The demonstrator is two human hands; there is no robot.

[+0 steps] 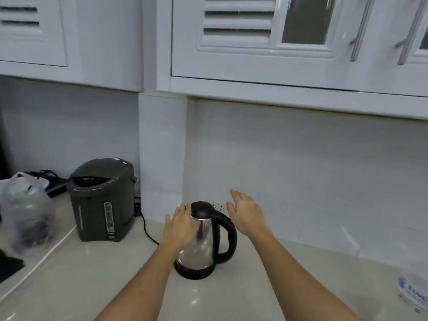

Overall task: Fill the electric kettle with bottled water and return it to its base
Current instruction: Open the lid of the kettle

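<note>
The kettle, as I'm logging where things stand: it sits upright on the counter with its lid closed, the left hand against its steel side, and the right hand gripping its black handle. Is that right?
Not quite. The head view shows the right hand open and held beside the handle, not gripping it. The rest holds: the kettle stands upright on the counter, lid closed, with the left hand against its steel side.

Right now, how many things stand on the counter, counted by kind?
Water-heating appliances: 2, the steel kettle and the grey hot-water dispenser
Plastic bags: 1, the tied bag
Water bottles: 1, the bottle at the right edge, partly out of view
Total: 4
</note>
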